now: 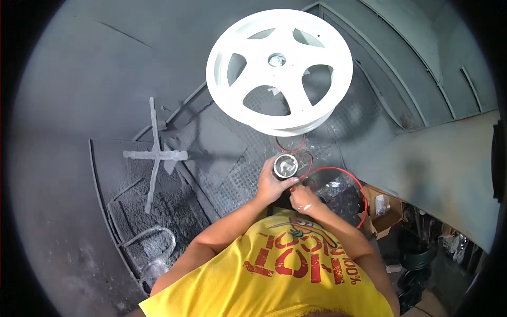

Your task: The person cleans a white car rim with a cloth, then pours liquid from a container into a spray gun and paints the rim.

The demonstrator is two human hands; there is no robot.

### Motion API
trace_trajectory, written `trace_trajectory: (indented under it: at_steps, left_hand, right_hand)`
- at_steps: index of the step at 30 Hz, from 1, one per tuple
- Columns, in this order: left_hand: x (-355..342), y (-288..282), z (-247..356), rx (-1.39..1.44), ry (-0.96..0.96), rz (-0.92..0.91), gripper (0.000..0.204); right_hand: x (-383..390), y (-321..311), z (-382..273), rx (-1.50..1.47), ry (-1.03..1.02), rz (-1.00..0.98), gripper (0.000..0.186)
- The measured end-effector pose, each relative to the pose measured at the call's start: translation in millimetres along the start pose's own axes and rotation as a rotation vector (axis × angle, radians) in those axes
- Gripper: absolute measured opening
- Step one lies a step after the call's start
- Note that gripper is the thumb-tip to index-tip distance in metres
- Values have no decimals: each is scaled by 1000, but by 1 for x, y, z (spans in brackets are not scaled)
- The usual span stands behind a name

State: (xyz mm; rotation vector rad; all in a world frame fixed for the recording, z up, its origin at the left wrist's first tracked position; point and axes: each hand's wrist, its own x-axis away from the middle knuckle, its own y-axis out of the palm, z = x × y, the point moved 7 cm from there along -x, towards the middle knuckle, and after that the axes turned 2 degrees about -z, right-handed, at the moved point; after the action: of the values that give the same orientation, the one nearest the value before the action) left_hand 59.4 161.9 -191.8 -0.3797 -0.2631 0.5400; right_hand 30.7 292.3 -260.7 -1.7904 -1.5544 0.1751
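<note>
My left hand [269, 183] is wrapped round the side of a round cup [285, 166] with a pale rim and a shiny grey inside. Close beside it, my right hand [304, 198] is closed just below the cup, and what it grips is hidden under its fingers. A red hose [346, 170] curves in from the right and reaches the spot between the cup and my right hand. Beyond the hands, a white five-spoke wheel rim [288, 71] stands raised above the floor, its front face toward me.
On the left stands a cross-shaped stand [157, 155] coated in grey. Below it lies a dark, rough-surfaced panel [158, 222] with a bent bar. An open cardboard box [388, 214] sits at the right, near dark stacked parts [417, 259]. Grey walls [459, 58] curve around.
</note>
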Motion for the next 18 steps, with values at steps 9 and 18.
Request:
trace_trajectory:
  at_steps: [9, 18]
  left_hand:
    - [-25, -21, -98, -32, -42, 236, 70]
    - [-133, -29, -276, -22, -5, 287, 54]
  right_hand:
    - [-81, 49, 30, 30, -130, -50, 32]
    - [-267, 147, 139, -100, -266, 56, 41]
